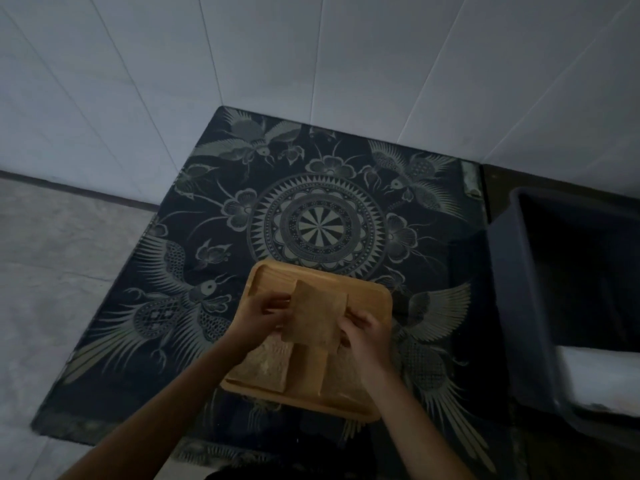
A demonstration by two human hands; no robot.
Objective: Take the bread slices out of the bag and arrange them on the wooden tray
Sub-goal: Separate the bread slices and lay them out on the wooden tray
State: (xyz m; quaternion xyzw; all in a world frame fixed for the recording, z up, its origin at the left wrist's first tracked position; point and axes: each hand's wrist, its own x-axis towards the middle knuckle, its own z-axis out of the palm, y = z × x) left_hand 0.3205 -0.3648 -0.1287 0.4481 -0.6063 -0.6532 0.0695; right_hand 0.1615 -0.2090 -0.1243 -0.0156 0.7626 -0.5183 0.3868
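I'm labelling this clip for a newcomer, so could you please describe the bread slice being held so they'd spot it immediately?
Find the dark patterned cloth with the round medallion; at its near edge sits a wooden tray. Above the tray, the left hand and right hand pinch one bread slice by its sides. Unlike the slices lying flat on the tray, it is lifted and tilted.

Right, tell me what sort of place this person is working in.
Probably a home kitchen or utility corner, dimly lit. White tiled walls meet in a corner, a dark patterned cloth covers a low surface holding the wooden tray, and a dark plastic tub stands to the right.
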